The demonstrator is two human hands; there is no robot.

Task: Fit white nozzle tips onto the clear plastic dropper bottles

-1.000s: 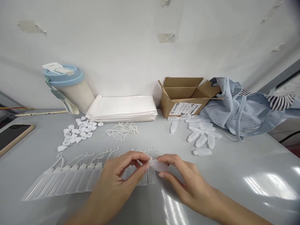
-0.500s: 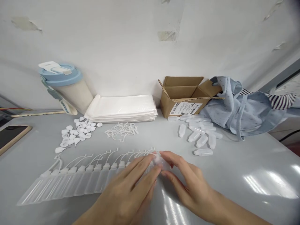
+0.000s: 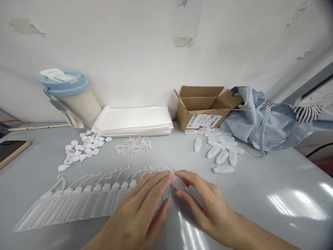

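Observation:
Between the thumb and fingers of my right hand (image 3: 203, 201) is a small translucent plastic dropper bottle (image 3: 180, 183), tilted with its neck toward my left hand. My left hand (image 3: 143, 205) has its fingers stretched out over the right end of a row of bottles (image 3: 91, 203), its fingertips at the held bottle's neck and its thumb apart. The row lies side by side on the grey table, each visible neck carrying a thin white strap (image 3: 122, 173) that points away from me. The row's right end is partly hidden under my left hand.
Loose bottles (image 3: 222, 157) lie at right before an open cardboard box (image 3: 203, 119) and blue cloth (image 3: 260, 121). White caps (image 3: 88, 144), a heap of straps (image 3: 134, 146) and stacked white packets (image 3: 132, 121) lie farther back. A tumbler (image 3: 75, 100) and phone (image 3: 13, 151) are left.
My left thumb has moved away from the fingertips, toward me. More of the bottle in my right hand shows now. The whole view has shifted slightly.

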